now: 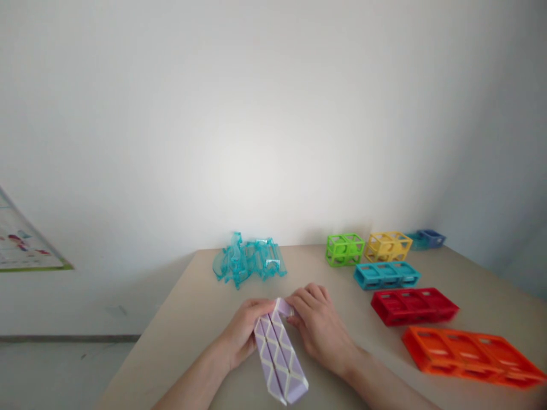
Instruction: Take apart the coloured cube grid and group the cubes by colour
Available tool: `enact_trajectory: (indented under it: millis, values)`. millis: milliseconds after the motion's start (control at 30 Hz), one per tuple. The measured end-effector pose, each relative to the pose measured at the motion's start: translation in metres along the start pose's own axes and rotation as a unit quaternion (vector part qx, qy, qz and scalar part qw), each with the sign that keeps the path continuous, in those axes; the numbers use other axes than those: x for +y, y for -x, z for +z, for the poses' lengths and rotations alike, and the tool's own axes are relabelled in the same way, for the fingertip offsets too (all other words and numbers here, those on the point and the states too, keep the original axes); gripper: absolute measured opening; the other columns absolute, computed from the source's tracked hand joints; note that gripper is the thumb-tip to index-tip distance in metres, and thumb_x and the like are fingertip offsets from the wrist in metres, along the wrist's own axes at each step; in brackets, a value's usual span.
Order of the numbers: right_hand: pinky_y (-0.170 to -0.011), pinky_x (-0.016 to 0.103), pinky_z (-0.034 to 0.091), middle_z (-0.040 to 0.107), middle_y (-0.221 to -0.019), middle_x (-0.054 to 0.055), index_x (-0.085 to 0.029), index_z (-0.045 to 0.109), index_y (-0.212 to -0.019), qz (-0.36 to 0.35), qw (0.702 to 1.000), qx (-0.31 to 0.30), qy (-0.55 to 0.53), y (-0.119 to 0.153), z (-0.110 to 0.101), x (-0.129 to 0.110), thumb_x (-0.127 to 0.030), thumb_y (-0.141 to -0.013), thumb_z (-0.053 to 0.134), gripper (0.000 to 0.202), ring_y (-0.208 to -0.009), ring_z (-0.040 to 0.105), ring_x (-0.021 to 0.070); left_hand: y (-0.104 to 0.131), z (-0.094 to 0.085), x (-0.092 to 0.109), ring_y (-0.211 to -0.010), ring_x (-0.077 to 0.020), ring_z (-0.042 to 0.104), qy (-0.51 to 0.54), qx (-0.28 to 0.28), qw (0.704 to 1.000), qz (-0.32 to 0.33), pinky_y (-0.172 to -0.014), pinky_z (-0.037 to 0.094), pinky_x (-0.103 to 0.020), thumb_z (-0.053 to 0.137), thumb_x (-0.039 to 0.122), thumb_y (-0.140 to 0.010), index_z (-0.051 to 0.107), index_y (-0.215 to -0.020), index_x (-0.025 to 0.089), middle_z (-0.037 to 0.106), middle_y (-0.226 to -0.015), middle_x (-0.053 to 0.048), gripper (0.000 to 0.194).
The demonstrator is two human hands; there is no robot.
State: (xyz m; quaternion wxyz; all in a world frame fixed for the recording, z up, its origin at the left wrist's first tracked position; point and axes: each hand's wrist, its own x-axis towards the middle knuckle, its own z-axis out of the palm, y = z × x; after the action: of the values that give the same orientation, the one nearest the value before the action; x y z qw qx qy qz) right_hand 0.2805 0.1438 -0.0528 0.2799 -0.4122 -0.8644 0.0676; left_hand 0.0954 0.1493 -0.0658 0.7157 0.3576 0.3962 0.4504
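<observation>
A purple and white snake puzzle (276,356) is held between my two hands above the near part of the table. Most of it is folded into long strips lying side by side, and a short end piece bends off to the right at the far end. My left hand (244,333) grips the far left edge, thumb on top and fingers partly hidden beneath. Around the bent end piece, the thumb and fingers of my right hand (315,327) are closed.
Translucent teal plastic pieces (250,259) lie at the table's back left. Along the right stand frame-like blocks: green (345,249), yellow (388,246), blue (387,275), red (414,306) and orange (472,356). A dark blue container (431,238) sits in the far right corner, against the wall.
</observation>
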Motion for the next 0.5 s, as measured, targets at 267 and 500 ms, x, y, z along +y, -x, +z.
enact_trajectory:
  millis: [267, 500]
  values:
    - [-0.077, 0.029, 0.043, 0.061, -0.098, 0.006, -0.021, 0.056, -0.109, -0.005, 0.991, -0.034, -0.129, 0.0012, -0.0021, 0.0074, -0.015, -0.091, 0.051, 0.019, -0.090, 0.056, 0.0190, 0.0030, 0.0010, -0.0050, -0.047, -0.0069, 0.042, -0.035, -0.003, 0.999, 0.018, -0.047, 0.029, -0.020, 0.080, 0.036, -0.067, 0.062, -0.066, 0.010, 0.047, -0.053, 0.003, 0.031]
    - [-0.076, 0.030, 0.041, 0.061, -0.093, 0.008, -0.017, 0.059, -0.104, -0.049, 0.997, -0.018, -0.055, -0.0010, -0.0034, 0.0025, -0.019, -0.096, 0.044, 0.017, -0.087, 0.056, 0.0197, 0.0026, -0.0008, -0.0034, -0.045, -0.0080, 0.046, 0.021, -0.005, 1.000, -0.014, -0.046, 0.033, -0.020, 0.079, 0.029, -0.067, 0.063, -0.062, 0.010, 0.050, -0.050, 0.002, 0.026]
